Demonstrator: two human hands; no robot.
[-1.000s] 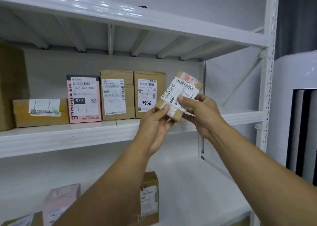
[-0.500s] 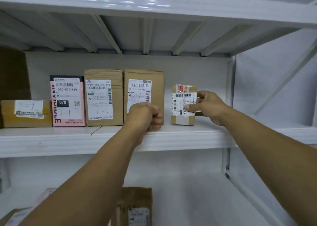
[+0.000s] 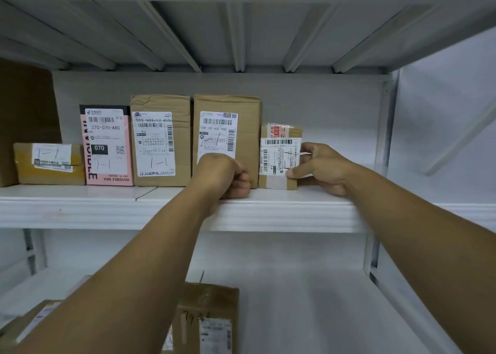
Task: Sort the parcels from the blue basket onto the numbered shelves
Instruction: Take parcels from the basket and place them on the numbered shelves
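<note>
On the shelf (image 3: pixel 295 211), the tall brown parcel (image 3: pixel 249 128) reads 15H-159-A05-P0D and the pink parcel (image 3: pixel 107 149) INVISIBLE BRA, 070. The small parcel (image 3: pixel 279 152) stands upright beside them, my right hand (image 3: pixel 324 165) pinching its edge. My left hand (image 3: pixel 222 176) has its fingers curled, empty.

The shelf (image 3: pixel 107 208) is white. The pink parcel (image 3: pixel 107 165) has a black top band. Right of it, a brown box (image 3: pixel 179 106) bears a white barcoded label; farther right, the small parcel (image 3: pixel 279 160) shows red-printed tape.
</note>
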